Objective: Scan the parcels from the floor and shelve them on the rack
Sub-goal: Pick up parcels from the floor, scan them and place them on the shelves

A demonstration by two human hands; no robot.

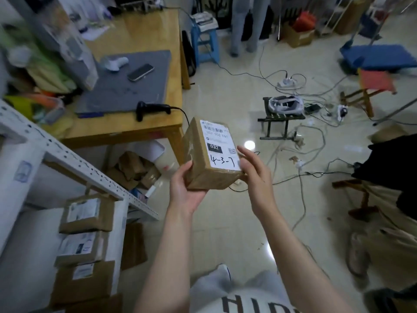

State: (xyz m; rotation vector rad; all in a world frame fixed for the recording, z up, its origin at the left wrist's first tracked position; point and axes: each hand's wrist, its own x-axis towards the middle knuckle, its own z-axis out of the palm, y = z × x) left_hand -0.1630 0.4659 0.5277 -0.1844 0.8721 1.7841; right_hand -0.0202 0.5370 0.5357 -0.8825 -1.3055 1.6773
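My left hand (187, 193) grips the parcel (203, 163), right hand (255, 175) flat against it; some boxes (85, 214) racked, this one not.

The left hand (187, 192) shows only its thumb; its fingers are hidden under the parcel (203, 175). Whether the right hand (256, 177) grips the parcel or merely touches it cannot be told. The label (220, 143) carries fine print too small to read. At 8 o'clock the shelved boxes (86, 214) are blurred, and the rack (74, 158) runs off the left edge. At 12 o'clock a standing person (244, 26) is cut off above the legs.
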